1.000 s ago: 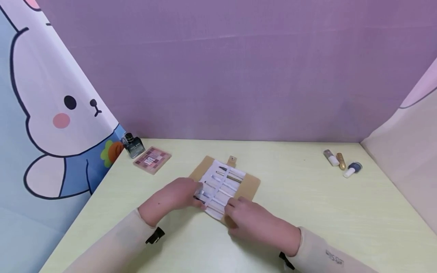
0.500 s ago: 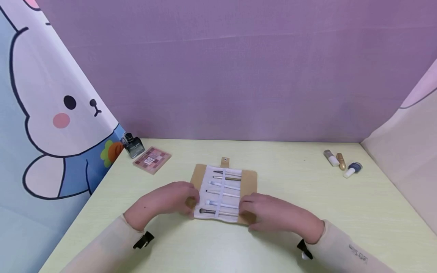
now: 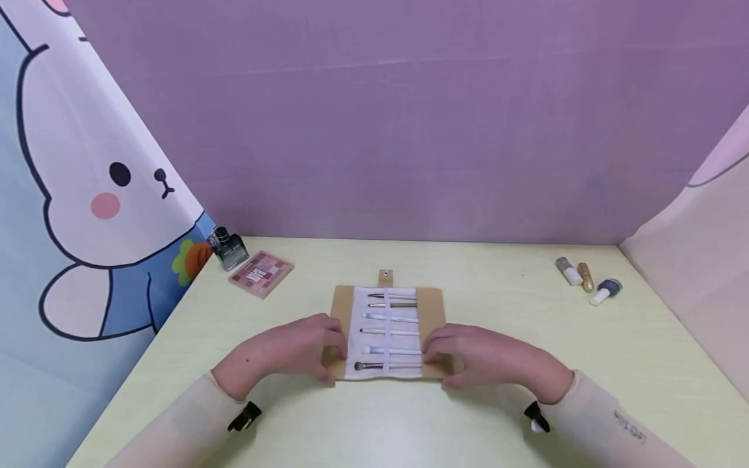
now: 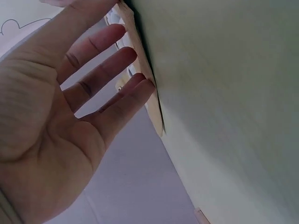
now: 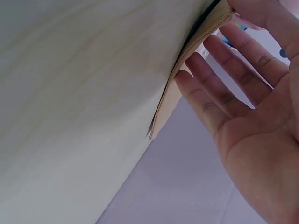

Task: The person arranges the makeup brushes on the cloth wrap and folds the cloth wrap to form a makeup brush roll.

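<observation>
A tan makeup brush case [image 3: 430, 305] lies unrolled on the table, its snap tab [image 3: 385, 278] pointing away. Several brushes [image 3: 392, 333] lie crosswise on its white lining, held under a pale band. On the case's left panel rest the fingertips of my left hand [image 3: 298, 348], with the thumb by the near corner. My right hand [image 3: 488, 357] touches the right panel in the same way. Both wrist views show lightly bent, spread fingers with tips along the case's edge [image 5: 163, 105]. Near the right hand, that edge stands slightly off the tabletop.
A dark perfume bottle [image 3: 231, 252] and a pink eyeshadow palette [image 3: 261, 274] are at the back left. Back right lie a grey-and-white tube [image 3: 569, 270], a gold tube [image 3: 584, 277] and a blue-and-white bottle [image 3: 605, 291]. A purple cloth [image 3: 409, 143] hangs behind the table.
The brush case has turned from a slant to square with the table's front. My right hand has moved right with it; the left hand has shifted from the lining onto the left panel.
</observation>
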Demonstrator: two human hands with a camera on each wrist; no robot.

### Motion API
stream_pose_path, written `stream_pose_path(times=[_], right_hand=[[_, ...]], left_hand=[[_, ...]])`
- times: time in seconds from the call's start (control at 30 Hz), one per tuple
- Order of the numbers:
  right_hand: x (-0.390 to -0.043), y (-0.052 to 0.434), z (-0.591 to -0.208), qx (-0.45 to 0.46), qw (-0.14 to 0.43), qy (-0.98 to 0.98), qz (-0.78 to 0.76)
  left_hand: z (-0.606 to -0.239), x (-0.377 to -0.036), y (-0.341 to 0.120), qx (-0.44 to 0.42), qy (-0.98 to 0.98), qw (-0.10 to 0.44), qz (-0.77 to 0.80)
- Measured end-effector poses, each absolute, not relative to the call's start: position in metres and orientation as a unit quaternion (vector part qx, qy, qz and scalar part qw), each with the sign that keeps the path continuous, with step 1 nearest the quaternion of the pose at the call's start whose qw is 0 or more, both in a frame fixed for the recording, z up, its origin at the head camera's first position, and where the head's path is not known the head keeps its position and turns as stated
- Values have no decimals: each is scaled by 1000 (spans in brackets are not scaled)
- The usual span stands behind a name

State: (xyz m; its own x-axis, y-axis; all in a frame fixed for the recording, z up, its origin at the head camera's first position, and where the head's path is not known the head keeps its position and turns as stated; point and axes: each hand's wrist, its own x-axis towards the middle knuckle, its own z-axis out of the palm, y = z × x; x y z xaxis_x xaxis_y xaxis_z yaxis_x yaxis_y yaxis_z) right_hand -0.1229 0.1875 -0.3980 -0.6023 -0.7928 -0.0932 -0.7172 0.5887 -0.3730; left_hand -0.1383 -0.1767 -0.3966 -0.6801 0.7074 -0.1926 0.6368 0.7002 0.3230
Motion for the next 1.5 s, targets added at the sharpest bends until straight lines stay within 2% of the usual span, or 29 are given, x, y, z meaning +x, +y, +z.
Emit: stream_pose_path(times=[0.37, 0.53, 0.87, 1.07, 1.5], right_hand=[[-123, 189, -402, -440, 95, 874, -186], [-124, 190, -402, -422, 105, 875, -213], [-133, 200, -405, -366, 93, 883, -278], [-141, 202, -407, -333, 73, 887, -311], [-155, 198, -406, -253, 121, 883, -377]], left_hand=[[-395, -138, -180, 408, 896, 133, 116], [-398, -141, -184, 407, 894, 133, 134], [-407, -158, -192, 346, 887, 174, 253], [-409, -165, -192, 320, 887, 165, 289], [-410, -176, -177, 237, 910, 153, 302]])
